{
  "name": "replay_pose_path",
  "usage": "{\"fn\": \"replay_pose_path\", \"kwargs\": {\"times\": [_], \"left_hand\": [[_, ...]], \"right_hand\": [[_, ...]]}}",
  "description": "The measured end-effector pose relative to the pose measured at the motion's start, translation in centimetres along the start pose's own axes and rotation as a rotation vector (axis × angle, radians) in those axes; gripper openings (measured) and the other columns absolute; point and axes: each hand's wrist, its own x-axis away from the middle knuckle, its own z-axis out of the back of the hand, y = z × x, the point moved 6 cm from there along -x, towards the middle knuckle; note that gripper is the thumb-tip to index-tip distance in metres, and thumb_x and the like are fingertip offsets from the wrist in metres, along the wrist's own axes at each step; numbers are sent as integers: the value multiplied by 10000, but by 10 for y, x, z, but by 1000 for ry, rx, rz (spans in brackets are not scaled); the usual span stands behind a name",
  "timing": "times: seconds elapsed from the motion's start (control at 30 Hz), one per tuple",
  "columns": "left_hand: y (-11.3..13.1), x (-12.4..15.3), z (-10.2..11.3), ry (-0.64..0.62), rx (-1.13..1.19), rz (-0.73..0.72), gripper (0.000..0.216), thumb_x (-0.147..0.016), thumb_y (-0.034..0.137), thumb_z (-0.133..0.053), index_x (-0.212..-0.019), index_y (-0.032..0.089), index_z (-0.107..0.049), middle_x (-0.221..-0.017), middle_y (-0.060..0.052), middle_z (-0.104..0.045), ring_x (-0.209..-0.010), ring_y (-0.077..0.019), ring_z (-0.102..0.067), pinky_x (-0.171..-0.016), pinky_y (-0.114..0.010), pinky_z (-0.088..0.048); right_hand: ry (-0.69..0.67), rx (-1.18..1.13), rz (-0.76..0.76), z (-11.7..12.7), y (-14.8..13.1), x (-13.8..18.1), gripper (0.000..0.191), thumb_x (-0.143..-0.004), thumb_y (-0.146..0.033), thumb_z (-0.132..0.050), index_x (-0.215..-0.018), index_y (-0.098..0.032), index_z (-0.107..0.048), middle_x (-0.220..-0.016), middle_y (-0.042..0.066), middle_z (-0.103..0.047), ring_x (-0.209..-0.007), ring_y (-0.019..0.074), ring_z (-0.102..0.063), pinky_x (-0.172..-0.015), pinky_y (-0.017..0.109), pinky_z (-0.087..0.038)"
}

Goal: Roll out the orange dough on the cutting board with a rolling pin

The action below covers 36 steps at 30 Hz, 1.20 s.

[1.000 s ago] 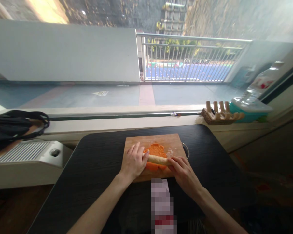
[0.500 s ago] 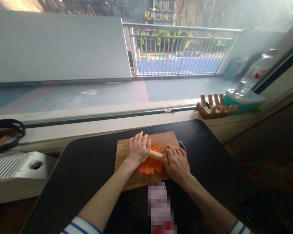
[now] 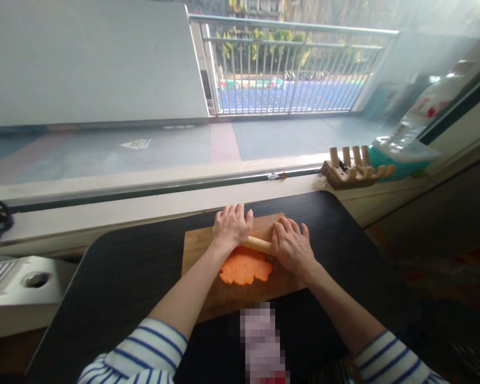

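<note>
A wooden rolling pin (image 3: 258,245) lies across the far edge of a flattened sheet of orange dough (image 3: 246,268). My left hand (image 3: 231,229) presses over its left end, fingers pointing away from me. Over the right end rests my right hand (image 3: 293,248), its fingers curved onto the wood. Only the middle of the pin shows between them; both ends are hidden under my hands. The dough has a ragged near edge and sits on a wooden board (image 3: 196,250).
The board lies on a black table (image 3: 132,266). A blurred-out pinkish object (image 3: 261,336) is near its front edge. On the windowsill are a wooden rack (image 3: 354,169), a teal-sided box (image 3: 400,160) and a clear bottle (image 3: 428,109). A white slatted unit (image 3: 24,288) stands left.
Both hands and the rolling pin have moved away from me, toward the dough's far edge. More of the orange sheet now shows in front of the pin. The view has tilted slightly down.
</note>
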Motion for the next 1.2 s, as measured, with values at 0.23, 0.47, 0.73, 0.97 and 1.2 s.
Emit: {"fn": "replay_pose_path", "kwargs": {"times": [0.23,0.47,0.73,0.97,1.2], "left_hand": [[-9,39,4,-28,-65,-46,507,-955,412,-255,-1288,155,-539,-1343,-134,-556,-1256,-264,-475,-1035,-455,-337],[-12,47,6,-45,-68,-2,530,-957,428,-229,-1315,166,-520,-1369,-121,-537,-1279,-245,-453,-1065,-434,-301],[-10,16,-2,-88,-16,64,584,-948,508,-217,-1333,165,-491,-1353,-123,-550,-1272,-252,-458,-1050,-442,-316],[-5,-3,-2,-99,-9,83,599,-936,534,-230,-1285,142,-517,-1299,-134,-590,-1219,-281,-503,-1000,-462,-367],[-2,-16,-1,-43,-6,87,567,-936,523,-237,-1155,139,-592,-1151,-141,-670,-1088,-286,-593,-925,-436,-419]], "right_hand": [[82,16,106,9,-22,36,332,-972,-292,-336,-1191,-181,-560,-1390,120,-510,-1311,239,-388,-1098,486,-188],[134,28,144,11,-25,42,331,-974,-290,-359,-1190,-162,-575,-1380,130,-522,-1312,236,-405,-1114,469,-169],[41,46,74,3,-10,12,367,-970,-298,-316,-1238,-189,-541,-1404,123,-495,-1322,255,-381,-1094,544,-161],[7,5,48,0,-3,-4,361,-964,-276,-299,-1216,-197,-545,-1405,113,-492,-1342,238,-344,-1087,585,-157],[-29,-20,5,-2,7,-20,363,-954,-265,-302,-1195,-195,-564,-1389,118,-507,-1328,253,-358,-1078,610,-169]]}}
